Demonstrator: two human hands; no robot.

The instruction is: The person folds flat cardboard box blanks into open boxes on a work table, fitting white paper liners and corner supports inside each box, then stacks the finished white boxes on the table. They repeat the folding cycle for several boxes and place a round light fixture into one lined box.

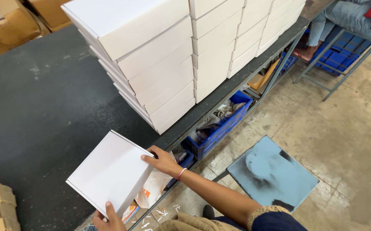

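Here, both hands hold a white box (110,171) at the table (44,111) edge — right hand (162,160) on its far corner, left hand (108,219) at the near edge; dark tabletop open leftward — stacked boxes (151,64) behind.

Both hands gripping a white box (110,171) — dark table (44,107), stacked white boxes (160,68) behind

Box (110,171) at table's (44,107) near edge, between left hand (108,220) and right hand (163,161). Stacked boxes (160,64) behind it. Crate (219,128) under table; stool (271,173) right.
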